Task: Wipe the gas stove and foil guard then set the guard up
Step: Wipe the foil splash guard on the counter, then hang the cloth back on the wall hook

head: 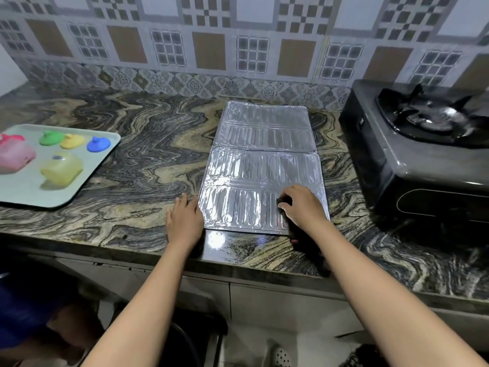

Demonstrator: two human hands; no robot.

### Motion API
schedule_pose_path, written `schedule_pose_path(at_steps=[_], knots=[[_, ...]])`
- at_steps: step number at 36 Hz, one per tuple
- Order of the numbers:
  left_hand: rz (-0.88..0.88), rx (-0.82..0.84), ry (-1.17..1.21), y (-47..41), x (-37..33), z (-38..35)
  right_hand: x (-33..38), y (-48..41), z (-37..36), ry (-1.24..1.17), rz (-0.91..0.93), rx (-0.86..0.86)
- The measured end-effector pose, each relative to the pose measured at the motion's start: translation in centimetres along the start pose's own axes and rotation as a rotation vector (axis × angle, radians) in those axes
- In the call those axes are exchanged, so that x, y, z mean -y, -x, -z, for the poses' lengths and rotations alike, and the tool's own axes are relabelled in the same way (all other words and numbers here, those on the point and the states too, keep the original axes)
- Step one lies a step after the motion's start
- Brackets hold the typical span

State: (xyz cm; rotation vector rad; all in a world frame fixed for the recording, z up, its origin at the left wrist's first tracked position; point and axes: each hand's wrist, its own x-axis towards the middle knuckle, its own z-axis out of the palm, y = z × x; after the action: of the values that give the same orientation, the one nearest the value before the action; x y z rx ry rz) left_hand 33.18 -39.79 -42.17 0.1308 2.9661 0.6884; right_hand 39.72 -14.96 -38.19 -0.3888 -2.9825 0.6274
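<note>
Your right hand (304, 205) grips a dark cloth (284, 201), pressed onto the foil guard's (259, 160) near right corner; your left hand (185, 218) lies flat, fingers straight, on the tabletop (145, 168) at the guard's left edge. The guard lies unfolded, just left of the gas stove (412, 154). Looks like you're mid-wipe on the guard; standing it up is not yet done, and the stove's state I can't judge.

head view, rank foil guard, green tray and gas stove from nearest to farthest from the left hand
1. foil guard, right beside the left hand, on its right.
2. green tray, off to its left.
3. gas stove, far right.
</note>
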Motion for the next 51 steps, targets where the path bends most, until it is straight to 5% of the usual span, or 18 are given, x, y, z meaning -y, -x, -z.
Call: schedule_pose_path(at_steps=[9, 18, 26, 34, 42, 51], knots=[[0.01, 0.042, 0.051, -0.3, -1.8, 1.6, 1.2, -0.6, 2.8, -0.233, -0.015, -0.005], [-0.539, 0.168, 0.484, 0.8, -9.8, 6.4, 4.5, -1.6, 8.1, -0.492, 0.215, -0.066], [-0.758, 0.145, 0.608, -0.9, -11.6, 9.2, 5.8, -2.0, 12.3, -0.604, 0.3, -0.182], [-0.835, 0.081, 0.581, -1.8, -14.7, 9.5, 5.2, -1.9, 15.2, -0.623, 0.348, -0.235], [-0.783, 0.193, 0.771, -1.8, -18.8, 8.7, 2.2, -3.0, 17.7, -0.514, 0.288, -0.303], [-0.825, 0.213, 0.692, -4.1, -24.3, 9.5, -1.2, -5.1, 21.2, -0.49, 0.303, -0.326]])
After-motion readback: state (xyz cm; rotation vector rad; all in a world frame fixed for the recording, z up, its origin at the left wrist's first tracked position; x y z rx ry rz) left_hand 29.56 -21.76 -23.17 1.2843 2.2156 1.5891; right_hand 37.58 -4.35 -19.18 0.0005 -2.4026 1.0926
